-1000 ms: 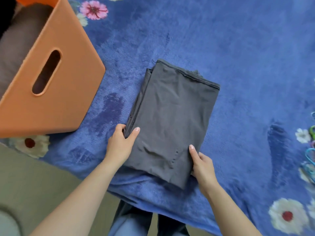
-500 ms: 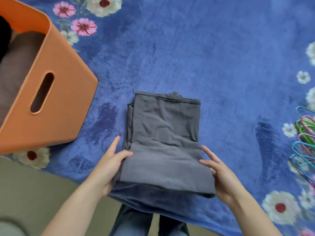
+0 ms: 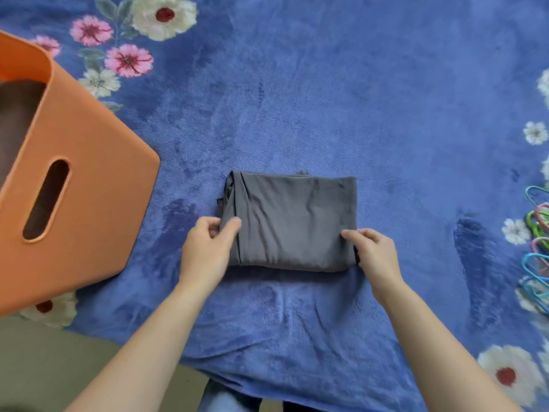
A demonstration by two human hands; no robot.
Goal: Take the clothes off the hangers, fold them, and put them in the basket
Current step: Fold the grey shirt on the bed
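Folded grey garment (image 3: 292,221) flat on the blue flowered blanket (image 3: 326,99), a compact rectangle roughly centre of view, just ahead of both hands. Rounded fold toward the person, top layer smooth with a few light creases. Stacked layers and a dark seam visible along the left side, a small bit of fabric poking out at the far edge. Left hand (image 3: 208,251) at the garment's left edge by the near corner: thumb on top of the fabric, fingers curled at the side, pinching that edge. Right hand (image 3: 374,254) at the right edge by the near corner: fingers curled, fingertips on the top layer, gripping the edge. Thumb hidden there, so hold underneath not clear. Both forearms bare, coming in from the bottom. Orange basket (image 3: 89,218) to the left, apart from the garment, standing on the blanket's left part, slot handle in the wall facing the camera. Brown cloth (image 3: 15,120) inside it, rest of the contents out of view. Garment not yet in the basket. Bundle of coloured hangers (image 3: 537,233) at the right edge of view, well apart from the garment, partly cut off. Beige floor (image 3: 44,367) at lower left beyond the blanket. Blue trouser legs (image 3: 225,401) just visible at the bottom between the arms.
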